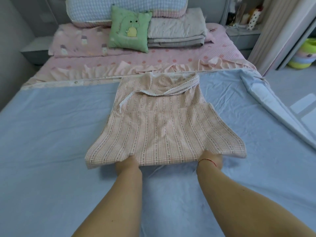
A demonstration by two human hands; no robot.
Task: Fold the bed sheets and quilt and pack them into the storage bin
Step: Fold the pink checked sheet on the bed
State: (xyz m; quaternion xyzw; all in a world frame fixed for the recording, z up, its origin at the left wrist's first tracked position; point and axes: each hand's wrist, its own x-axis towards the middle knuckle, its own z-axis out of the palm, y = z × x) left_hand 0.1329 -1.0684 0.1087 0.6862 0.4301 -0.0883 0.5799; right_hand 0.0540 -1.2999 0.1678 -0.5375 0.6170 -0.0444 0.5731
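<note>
I am sliding both hands under the near edge of the pink checked sheet (pixel 164 127); left hand (pixel 127 161) and right hand (pixel 211 159) are mostly hidden, grip unclear. It is lying mid-bed (pixel 51 134), long axis pointing toward the headboard edge.

A bedroom in soft, even daylight, with grey walls and a pale floor.

A wide bed (pixel 51 127) fills the view. A grey padded headboard (pixel 210 7) stands at the far end, a grey nightstand (pixel 32 52) at the left, and a cluttered bedside shelf (pixel 242 31) at the right. A striped curtain (pixel 273 31) hangs beside it, with stacked coloured plastic basins (pixel 302 57) on the floor (pixel 282 79).
</note>
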